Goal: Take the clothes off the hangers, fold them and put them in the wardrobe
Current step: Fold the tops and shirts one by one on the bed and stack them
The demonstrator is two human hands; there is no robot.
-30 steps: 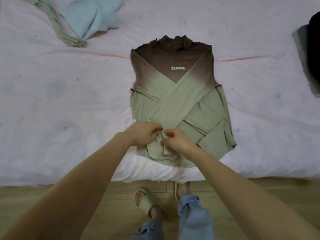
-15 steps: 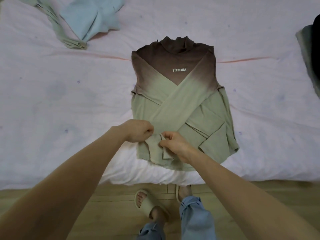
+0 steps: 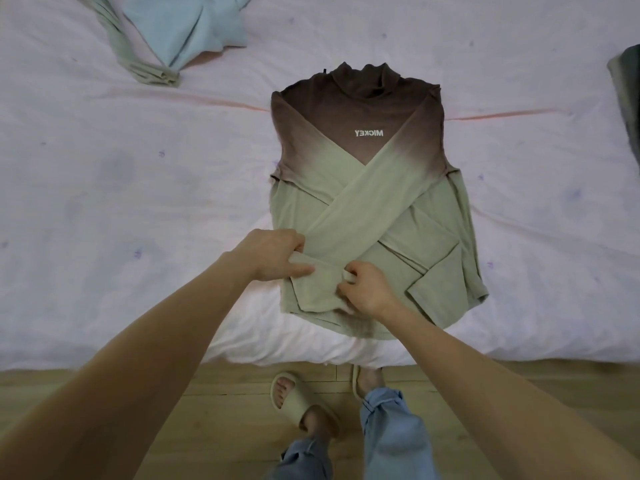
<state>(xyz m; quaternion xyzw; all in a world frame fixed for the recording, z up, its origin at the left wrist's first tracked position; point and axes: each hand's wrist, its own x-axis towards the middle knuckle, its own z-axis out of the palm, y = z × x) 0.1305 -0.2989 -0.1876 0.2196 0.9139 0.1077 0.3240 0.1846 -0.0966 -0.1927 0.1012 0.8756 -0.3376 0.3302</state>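
Note:
A brown-to-green long-sleeved top (image 3: 367, 188) lies flat on the bed with its collar away from me and its sleeves crossed over the front. White letters read MICKEY on the chest. My left hand (image 3: 273, 254) grips the end of one sleeve near the hem at the lower left. My right hand (image 3: 367, 289) pinches the same sleeve end from the right, fingers curled into the cloth. No hanger is in view.
The bed sheet (image 3: 138, 188) is white with faint marks and a pink crease line. A light blue and green garment (image 3: 180, 32) lies at the back left. A dark garment (image 3: 627, 91) shows at the right edge. Wooden floor and my slippered feet (image 3: 294, 400) are below.
Both hands have shifted a little to the left along the hem with the sleeve end, and the cuff now lies flatter over the lower left corner.

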